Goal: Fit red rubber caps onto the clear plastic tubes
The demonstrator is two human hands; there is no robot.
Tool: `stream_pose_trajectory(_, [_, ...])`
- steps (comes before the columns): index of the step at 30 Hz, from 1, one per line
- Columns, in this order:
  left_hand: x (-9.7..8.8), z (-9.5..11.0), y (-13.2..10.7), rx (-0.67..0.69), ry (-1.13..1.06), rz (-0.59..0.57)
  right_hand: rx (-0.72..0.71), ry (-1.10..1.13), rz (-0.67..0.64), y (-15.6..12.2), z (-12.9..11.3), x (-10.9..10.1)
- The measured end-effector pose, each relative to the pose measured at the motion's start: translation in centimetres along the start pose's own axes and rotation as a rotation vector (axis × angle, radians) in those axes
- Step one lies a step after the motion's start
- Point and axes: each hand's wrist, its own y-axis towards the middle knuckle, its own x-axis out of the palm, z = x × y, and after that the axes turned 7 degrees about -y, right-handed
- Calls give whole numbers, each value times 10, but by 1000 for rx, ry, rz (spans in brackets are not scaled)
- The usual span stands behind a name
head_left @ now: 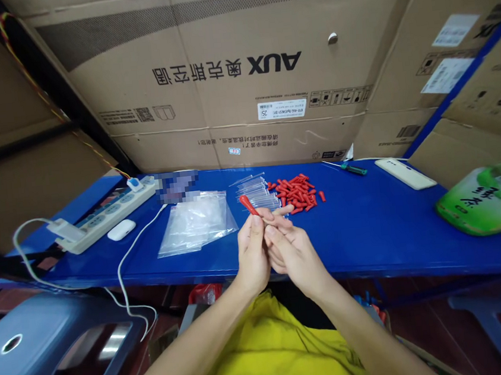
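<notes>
My left hand (pixel 252 253) is closed, thumb and fingers pinching a red rubber dropper bulb (pixel 247 204) whose rounded end points up and away to the left. Pressed against it is my right hand (pixel 295 251), thumb and fingers also pinched together; whatever lies between them is hidden. Just beyond the hands, thin clear dropper tubes (pixel 257 190) lie side by side on the blue table (pixel 362 229). To their right is a loose heap of red rubber bulbs (pixel 296 194).
Clear zip bags (pixel 198 223) lie left of the tubes. Farther left are a power strip (pixel 110 214), a white earbud case (pixel 121 229) and a cable. A screwdriver (pixel 353 169), a pale phone (pixel 405 173) and a green bottle (pixel 484 198) are on the right. Cardboard (pixel 216 30) stands behind.
</notes>
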Motion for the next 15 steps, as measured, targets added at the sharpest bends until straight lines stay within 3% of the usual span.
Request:
stream_pose_trajectory(3, [-3, 5, 4, -34, 27, -73, 136, 337, -112, 2, 0, -8])
stream_pose_trajectory(5, [-5, 14, 11, -21, 32, -133, 151, 353, -179, 3, -1, -15])
stream_pose_trajectory(7, [-7, 25, 19, 13, -8, -112, 112, 204, -194, 4, -2, -22])
stream_pose_trajectory(9, [-9, 37, 27, -13, -34, -81, 20, -86, -142, 5, -2, -26])
stream_pose_trajectory(12, [-11, 52, 34, -169, -79, -61, -125, -492, -8, 5, 0, -27])
stream_pose_trajectory(15, [-11, 62, 35, -247, -301, 76, -192, -741, 38, 4, 3, -24])
